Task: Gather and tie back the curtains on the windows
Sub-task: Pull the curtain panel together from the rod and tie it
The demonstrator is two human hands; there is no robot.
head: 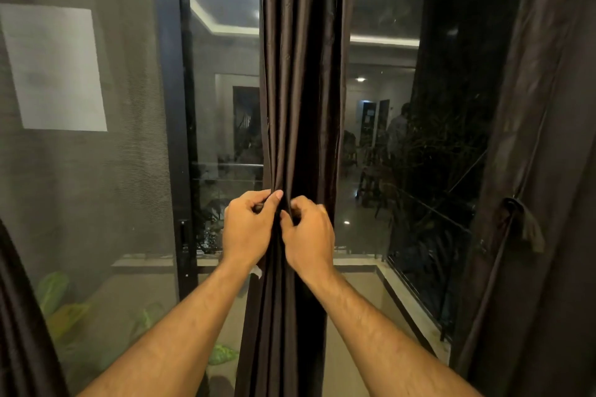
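Observation:
A dark brown curtain hangs gathered into a narrow column in the middle of the window. My left hand and my right hand meet at its front, at waist height, fingers pinched on the fabric or on a tie there; the tie itself is hidden by the fingers. A second brown curtain hangs at the right, held back by a dark tieback with a knot. The edge of a third curtain shows at the lower left.
A black sliding door frame with a handle stands left of the gathered curtain. A mesh screen covers the left pane. The glass reflects a lit room. Outside are a balcony floor, a railing and green leaves.

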